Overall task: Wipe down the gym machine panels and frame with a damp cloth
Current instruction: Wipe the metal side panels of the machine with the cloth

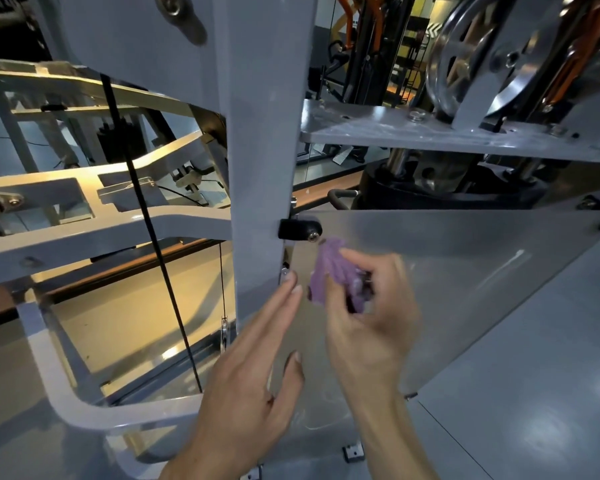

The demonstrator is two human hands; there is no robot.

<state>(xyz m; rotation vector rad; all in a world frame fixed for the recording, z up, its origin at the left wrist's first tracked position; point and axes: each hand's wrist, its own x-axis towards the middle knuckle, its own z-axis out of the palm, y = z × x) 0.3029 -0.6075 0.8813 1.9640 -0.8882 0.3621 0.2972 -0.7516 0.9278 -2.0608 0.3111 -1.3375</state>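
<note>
From the head camera, the grey upright post [264, 150] of the gym machine runs top to bottom through the middle, and a shiny metal panel [465, 271] meets its right edge, with open panel surface stretching away to the right and down. The right hand [368, 317], a little blurred, holds a bunched purple cloth [329, 268] in a curled grip near the panel's top left corner, just under a black bracket [298, 228] with a bolt. The left hand [253, 372] has its fingers straight, the tips at the seam where post meets panel, just beside the cloth. Left of the post sit curved grey frame bars [111, 230] and a black cable [153, 237]. Above the panel a grey shelf plate [395, 129] carries a steel pulley wheel [465, 53], closing off the room overhead
</note>
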